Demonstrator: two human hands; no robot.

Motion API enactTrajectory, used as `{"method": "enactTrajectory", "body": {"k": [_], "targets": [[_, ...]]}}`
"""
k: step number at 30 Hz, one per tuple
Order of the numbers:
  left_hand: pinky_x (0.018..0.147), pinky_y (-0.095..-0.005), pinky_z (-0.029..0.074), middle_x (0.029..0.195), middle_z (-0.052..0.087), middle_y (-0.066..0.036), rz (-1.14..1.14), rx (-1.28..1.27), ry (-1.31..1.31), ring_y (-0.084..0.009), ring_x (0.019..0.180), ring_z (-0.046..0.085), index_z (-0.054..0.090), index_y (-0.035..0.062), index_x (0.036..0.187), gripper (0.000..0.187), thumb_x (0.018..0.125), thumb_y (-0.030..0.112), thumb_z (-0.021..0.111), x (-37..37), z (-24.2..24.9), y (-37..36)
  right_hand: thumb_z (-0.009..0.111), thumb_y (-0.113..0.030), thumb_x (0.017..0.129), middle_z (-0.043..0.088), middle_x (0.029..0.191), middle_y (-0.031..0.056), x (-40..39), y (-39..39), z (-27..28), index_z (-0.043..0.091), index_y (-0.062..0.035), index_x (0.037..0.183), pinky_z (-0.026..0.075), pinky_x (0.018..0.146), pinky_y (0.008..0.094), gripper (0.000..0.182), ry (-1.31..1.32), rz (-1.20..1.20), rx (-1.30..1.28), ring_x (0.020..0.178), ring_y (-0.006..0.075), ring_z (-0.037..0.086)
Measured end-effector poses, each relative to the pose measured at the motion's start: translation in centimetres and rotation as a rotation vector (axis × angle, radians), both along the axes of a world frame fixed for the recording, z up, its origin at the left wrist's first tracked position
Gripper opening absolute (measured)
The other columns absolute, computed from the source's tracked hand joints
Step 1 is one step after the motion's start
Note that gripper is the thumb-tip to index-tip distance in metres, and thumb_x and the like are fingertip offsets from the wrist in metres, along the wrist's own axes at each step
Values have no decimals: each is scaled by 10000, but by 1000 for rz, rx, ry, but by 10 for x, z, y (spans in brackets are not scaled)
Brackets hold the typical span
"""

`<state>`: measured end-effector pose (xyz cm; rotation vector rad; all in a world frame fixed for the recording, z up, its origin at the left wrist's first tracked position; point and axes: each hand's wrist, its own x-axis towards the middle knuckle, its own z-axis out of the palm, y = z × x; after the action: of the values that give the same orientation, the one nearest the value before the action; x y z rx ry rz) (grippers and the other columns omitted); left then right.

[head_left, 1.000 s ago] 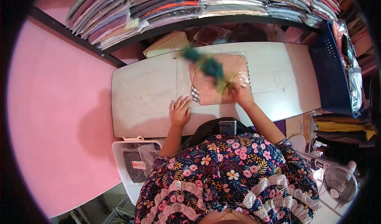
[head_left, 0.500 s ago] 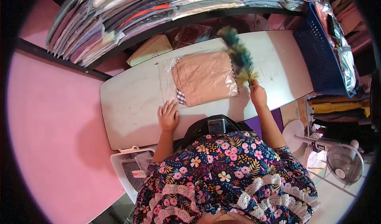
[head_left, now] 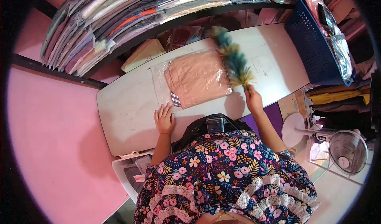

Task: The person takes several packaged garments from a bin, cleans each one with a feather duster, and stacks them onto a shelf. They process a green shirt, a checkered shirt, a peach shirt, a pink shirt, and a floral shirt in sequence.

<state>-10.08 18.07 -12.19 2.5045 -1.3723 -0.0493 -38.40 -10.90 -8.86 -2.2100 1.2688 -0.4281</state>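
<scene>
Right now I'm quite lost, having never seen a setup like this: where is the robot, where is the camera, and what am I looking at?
There is no robot here, only a person with two bare hands. The view comes from a camera worn on the head, looking forward and down, so the person's own flowered top fills the bottom. On the pale table lies a folded peach garment in a clear plastic bag. The left hand rests flat near the bag's lower corner and grips nothing. The right hand holds a green and yellow duster by its lower end. Stacked bagged items line the far side.
</scene>
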Motion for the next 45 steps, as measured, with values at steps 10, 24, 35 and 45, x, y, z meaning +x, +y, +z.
{"method": "enactTrajectory", "body": {"k": [10,24,35,45], "targets": [[1076,-478,184,1329,492,-19,0,1,0,-245,1295,358,548,177,1245,413,835,197,503,-4,5,-1,529,-181,863,628,866,221,-23,1,-9,535,-113,1129,486,612,472,275,160,-50,3,747,403,613],[1059,-487,220,1290,518,13,28,-51,-45,-221,1255,406,572,201,1206,399,808,212,549,-7,0,-7,520,-187,854,628,882,191,25,9,-19,533,-153,1130,487,643,482,278,93,101,10,739,392,606],[1070,-464,222,1291,523,5,31,-74,-14,-228,1257,410,565,200,1213,386,830,205,519,-10,2,-13,531,-196,849,629,850,209,65,11,-22,513,-142,1171,505,600,470,327,139,439,-33,699,369,626],[1062,-470,235,1282,525,3,36,-99,4,-219,1256,409,574,198,1199,393,807,173,547,-12,3,-18,548,-224,830,626,831,198,104,5,9,535,-163,1124,504,594,460,301,263,438,-47,714,372,623]]}}
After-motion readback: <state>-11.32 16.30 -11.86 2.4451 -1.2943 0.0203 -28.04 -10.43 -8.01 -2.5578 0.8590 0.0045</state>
